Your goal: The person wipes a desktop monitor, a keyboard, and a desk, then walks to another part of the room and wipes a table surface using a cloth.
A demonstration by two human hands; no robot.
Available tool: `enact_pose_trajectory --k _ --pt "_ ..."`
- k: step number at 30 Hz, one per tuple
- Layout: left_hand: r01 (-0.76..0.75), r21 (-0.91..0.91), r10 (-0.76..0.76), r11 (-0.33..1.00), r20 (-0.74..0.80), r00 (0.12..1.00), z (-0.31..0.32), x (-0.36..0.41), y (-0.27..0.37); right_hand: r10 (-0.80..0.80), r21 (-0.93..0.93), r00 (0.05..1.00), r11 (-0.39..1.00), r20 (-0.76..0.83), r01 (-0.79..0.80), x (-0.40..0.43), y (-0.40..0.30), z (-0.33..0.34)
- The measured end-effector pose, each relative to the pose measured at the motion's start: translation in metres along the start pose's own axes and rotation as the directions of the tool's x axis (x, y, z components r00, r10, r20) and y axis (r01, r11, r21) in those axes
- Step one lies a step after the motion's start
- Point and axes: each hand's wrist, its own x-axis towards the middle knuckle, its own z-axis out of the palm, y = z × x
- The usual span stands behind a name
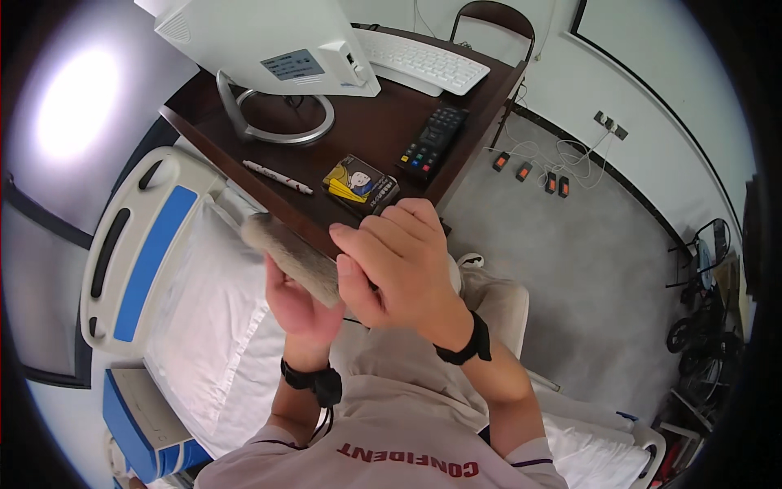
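Note:
In the head view, my left hand [305, 305] holds a fuzzy grey-brown object [293, 260], possibly a soft case or brush, between thumb and fingers below the desk's edge. My right hand [394, 269] is curled at the object's right end, thumb and forefinger bent together; whatever it grips there is hidden. Just beyond the hands, on the dark wooden desk [360, 128], lie a small box with a cartoon figure [357, 183], a white patterned pen [278, 177] and a black remote control [432, 140]. Both wrists wear black straps.
A white monitor [269, 49] on a ring stand and a white keyboard [427, 58] occupy the desk's far part. A hospital-type bed [208, 293] with white bedding is beneath and left, a blue-and-white cabinet [146, 415] beside it. A folding chair [495, 15] stands behind the desk; cables lie on the floor.

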Motion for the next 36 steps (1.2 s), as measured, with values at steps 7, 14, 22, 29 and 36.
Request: enact_pose_trajectory --k 7,14,22,29,36 --pt "-0.302 0.348 0.321 0.887 0.004 0.947 -0.078 0.120 0.058 0.028 0.012 0.999 1.000 0.029 -0.028 0.003 0.000 0.002" --pt "-0.142 0.542 0.219 0.828 -0.080 0.972 -0.148 0.187 0.159 -0.025 -0.021 0.999 0.999 0.024 0.026 -0.004 0.006 0.000" --pt "-0.056 0.645 0.212 0.762 -0.167 0.963 -0.184 0.183 0.255 -0.097 0.033 0.987 0.994 -0.128 0.102 -0.012 0.013 0.009" --pt "-0.013 0.620 0.179 0.785 -0.206 0.962 -0.194 0.172 0.249 -0.081 0.083 0.989 0.992 -0.121 0.092 -0.013 0.012 0.003" --pt "0.149 0.469 -0.037 0.870 -0.238 0.970 -0.199 0.157 0.107 -0.098 0.069 0.987 0.992 -0.128 0.107 -0.013 0.013 0.007"
